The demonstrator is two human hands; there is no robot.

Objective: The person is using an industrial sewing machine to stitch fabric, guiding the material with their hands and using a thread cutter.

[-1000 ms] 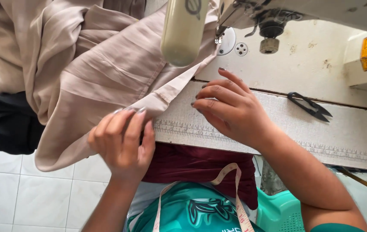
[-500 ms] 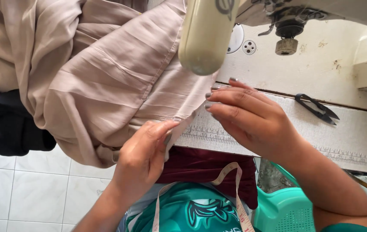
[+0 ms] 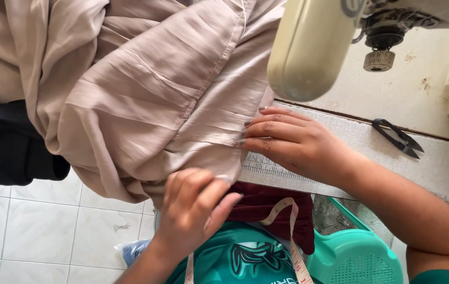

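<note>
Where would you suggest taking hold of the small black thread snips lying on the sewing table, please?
Grip the thread snips at the looped spring end, on the left in the picture, coming from above. The pointed blades face right, toward the bare table, so the blunt end is probably the safer hold. They lie flat with nothing on them.

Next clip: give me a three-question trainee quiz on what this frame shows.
1. True or false: the right hand lies flat with its fingers on the beige fabric.
2. What lies on the table to the right of the right hand? A) pins B) black snips C) a bobbin
3. Fill in: the left hand grips the fabric's lower ____.

Key: 1 true. 2 B, the black snips. 3 edge, near the table's front.
</note>
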